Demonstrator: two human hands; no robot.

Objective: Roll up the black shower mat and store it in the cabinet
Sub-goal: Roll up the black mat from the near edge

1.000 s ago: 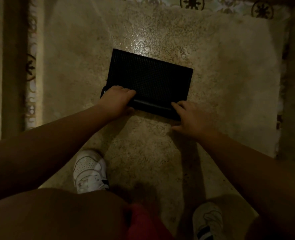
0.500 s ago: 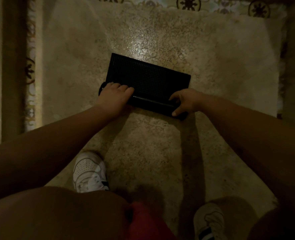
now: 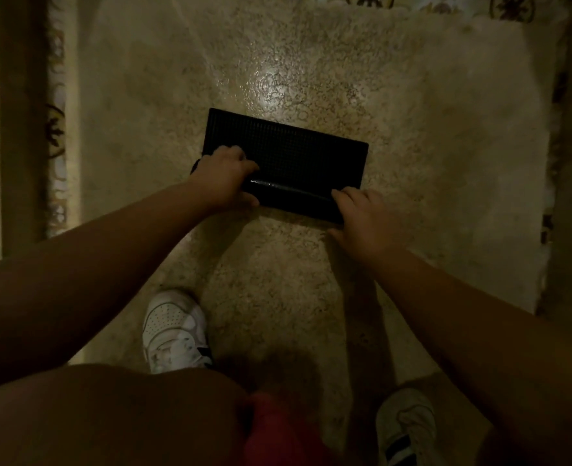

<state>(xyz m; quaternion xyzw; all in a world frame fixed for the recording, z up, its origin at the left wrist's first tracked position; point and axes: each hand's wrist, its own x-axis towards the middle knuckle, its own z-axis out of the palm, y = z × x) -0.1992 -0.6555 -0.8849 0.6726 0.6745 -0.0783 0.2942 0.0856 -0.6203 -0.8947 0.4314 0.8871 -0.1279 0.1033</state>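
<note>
hands gripping half-rolled, studded black mat (image 3: 298, 153)

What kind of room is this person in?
Probably a bathroom, maybe the shower floor. A black shower mat lies half rolled on a shiny, speckled stone-look floor, and patterned tiles border it at the far edge.

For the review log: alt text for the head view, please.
Both hands, left hand and right hand, press on the rolled near edge of a black mat lying on a beige floor. White shoes show below.
</note>
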